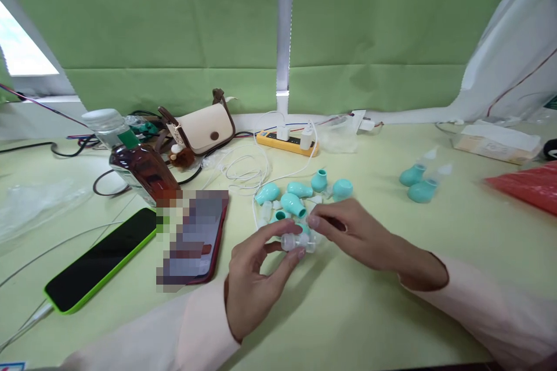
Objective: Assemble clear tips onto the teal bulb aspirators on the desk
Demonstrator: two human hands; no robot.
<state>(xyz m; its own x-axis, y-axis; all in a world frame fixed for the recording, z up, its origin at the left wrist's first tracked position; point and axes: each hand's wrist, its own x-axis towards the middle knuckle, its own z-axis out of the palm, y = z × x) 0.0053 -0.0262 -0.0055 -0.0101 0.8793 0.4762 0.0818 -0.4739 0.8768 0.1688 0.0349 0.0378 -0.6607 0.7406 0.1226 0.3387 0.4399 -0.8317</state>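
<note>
Between the thumb and fingers of my left hand (256,284) is a short clear plastic tube (299,242), held lying sideways above the table. Just right of it, my right hand (365,235) has its thumb and forefinger pinched together; whatever is in that pinch, if anything, is too small to make out. Behind both hands lies a loose group of glossy turquoise bulbs (293,205) with open necks, and small clear and white pieces (264,213) lie among them. Farther right, two turquoise bulbs with pointed clear tips (423,190) rest side by side.
Left of my hands lie a phone with a red case (203,237) and a green-edged phone (102,261). Behind them a brown bottle (143,168) leans beside a cream bag (204,127). A yellow power strip (270,140), white cables, a tissue pack (496,142) and red plastic (528,185) are farther out.
</note>
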